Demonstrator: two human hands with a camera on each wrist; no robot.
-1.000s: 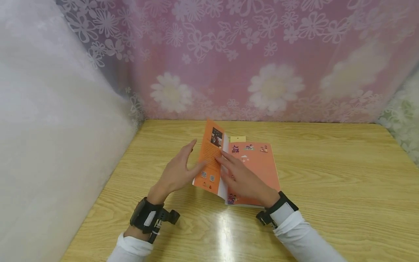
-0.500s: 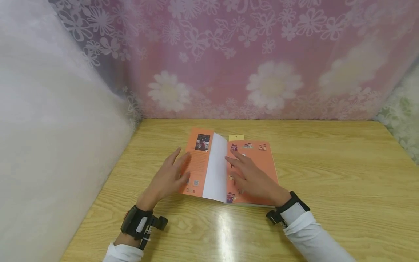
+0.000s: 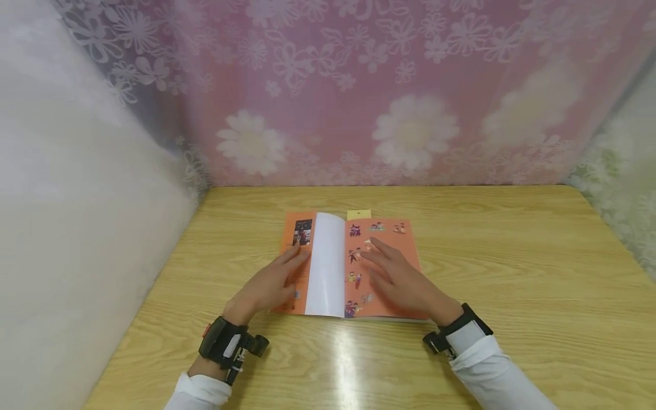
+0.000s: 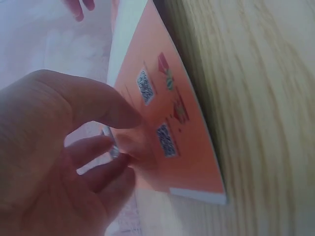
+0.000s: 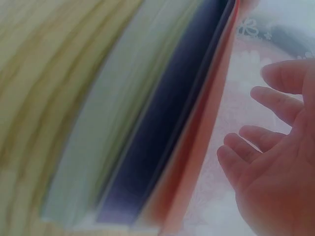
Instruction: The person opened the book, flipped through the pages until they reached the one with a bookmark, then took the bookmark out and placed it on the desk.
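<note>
An orange book point(image 3: 389, 304) lies open on the table, with small cartoon figures on its right page. On its left is an orange flap point(image 3: 301, 279) with a dark photo and QR codes, beside a white strip point(image 3: 326, 267). My left hand point(image 3: 266, 285) rests on the flap with its fingers spread. In the left wrist view the fingertips touch the orange flap near the QR codes. Over the right page is my right hand point(image 3: 407, 285), fingers loosely extended and holding nothing. The right wrist view shows the book's page edges point(image 5: 128, 123) close beside that hand.
The wood-grain table point(image 3: 512, 273) extends around the book. A small yellow tab point(image 3: 359, 214) sticks out past the book's top edge. Behind the table hangs a pink floral curtain point(image 3: 328, 131), with a white sheet point(image 3: 102, 199) along the left side.
The orange flap, raised a second ago, has swung down to the left and now lies flatter, exposing the white strip. My left hand followed it down; my right hand has moved right, off the flap.
</note>
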